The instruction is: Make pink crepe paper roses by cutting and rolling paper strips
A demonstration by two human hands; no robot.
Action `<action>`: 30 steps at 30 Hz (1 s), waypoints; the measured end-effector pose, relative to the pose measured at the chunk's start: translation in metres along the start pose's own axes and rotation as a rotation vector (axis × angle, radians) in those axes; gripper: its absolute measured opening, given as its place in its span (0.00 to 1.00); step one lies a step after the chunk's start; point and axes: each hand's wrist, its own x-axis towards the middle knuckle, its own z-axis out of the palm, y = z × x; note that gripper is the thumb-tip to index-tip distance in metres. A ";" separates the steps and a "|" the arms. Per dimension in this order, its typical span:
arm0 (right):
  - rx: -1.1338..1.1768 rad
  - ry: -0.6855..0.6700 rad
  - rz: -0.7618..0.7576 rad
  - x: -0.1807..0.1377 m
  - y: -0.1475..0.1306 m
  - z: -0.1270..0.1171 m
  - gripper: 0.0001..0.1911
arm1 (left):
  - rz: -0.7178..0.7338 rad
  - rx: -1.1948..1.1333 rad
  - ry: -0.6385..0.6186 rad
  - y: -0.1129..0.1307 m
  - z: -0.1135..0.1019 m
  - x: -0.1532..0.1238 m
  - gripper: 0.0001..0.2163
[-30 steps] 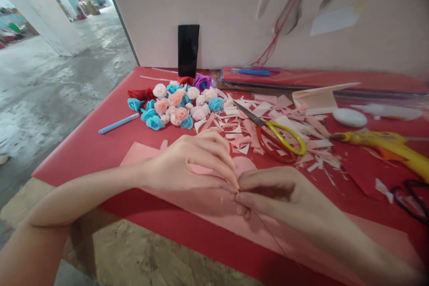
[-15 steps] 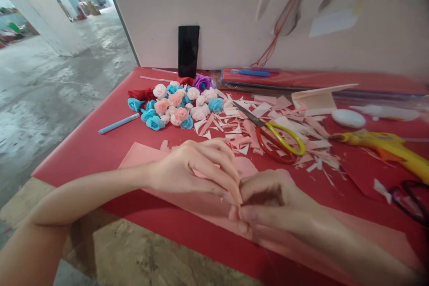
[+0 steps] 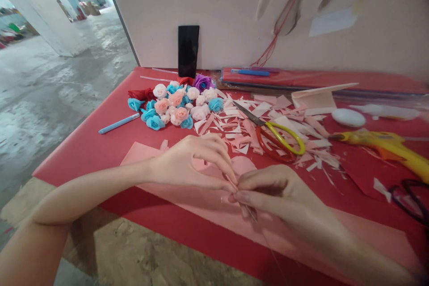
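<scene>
My left hand (image 3: 197, 163) and my right hand (image 3: 268, 187) meet fingertip to fingertip, both pinched on a small pink paper piece (image 3: 230, 180) that the fingers mostly hide. A thin clear strand (image 3: 268, 243) trails from below my right fingertips toward the lower edge. Under the hands lies a long pink paper sheet (image 3: 197, 203), with a rounded pink paper piece (image 3: 244, 165) just beyond the fingers. Farther back, scissors (image 3: 281, 140) with one yellow and one red handle rest on pink and white paper scraps (image 3: 223, 120).
Paper roses (image 3: 176, 98) in several colours are heaped at the back left, before a black phone (image 3: 188, 51) leaning on the wall. A light-blue stick (image 3: 119, 124) lies near the left edge. On the right are a yellow glue gun (image 3: 385, 143), a white oval object (image 3: 348, 118) and dark-handled scissors (image 3: 410, 201).
Both hands have shifted slightly, and my left fingers have turned so the pinched pink edge shows more. The thin strand is now plainer below my right hand.
</scene>
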 end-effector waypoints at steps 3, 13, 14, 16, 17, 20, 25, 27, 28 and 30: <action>-0.150 0.076 -0.068 0.000 0.000 0.000 0.11 | -0.148 -0.020 0.021 0.000 0.000 0.002 0.00; 0.030 0.200 0.079 0.008 0.014 -0.015 0.13 | -0.132 0.628 -0.002 -0.029 0.005 -0.009 0.09; 0.063 0.206 0.091 0.008 0.020 -0.015 0.13 | -0.104 0.696 -0.047 -0.032 0.008 -0.012 0.09; 0.110 0.200 0.107 0.009 0.032 -0.015 0.12 | -0.077 0.809 -0.050 -0.037 0.014 -0.019 0.09; 0.125 0.197 0.106 0.009 0.038 -0.015 0.12 | -0.061 0.842 -0.044 -0.039 0.016 -0.021 0.09; 0.165 0.198 0.099 0.010 0.049 -0.016 0.13 | 0.025 0.866 -0.081 -0.043 0.016 -0.026 0.09; 0.209 0.173 0.079 0.009 0.053 -0.018 0.13 | 0.114 0.828 -0.072 -0.047 0.011 -0.028 0.07; 0.223 0.164 0.070 0.008 0.055 -0.019 0.12 | 0.124 0.807 -0.070 -0.047 0.011 -0.029 0.07; 0.226 0.159 0.062 0.008 0.056 -0.019 0.12 | 0.127 0.801 -0.077 -0.048 0.012 -0.029 0.07; 0.214 0.146 0.040 0.007 0.057 -0.019 0.13 | 0.124 0.799 -0.089 -0.049 0.014 -0.030 0.06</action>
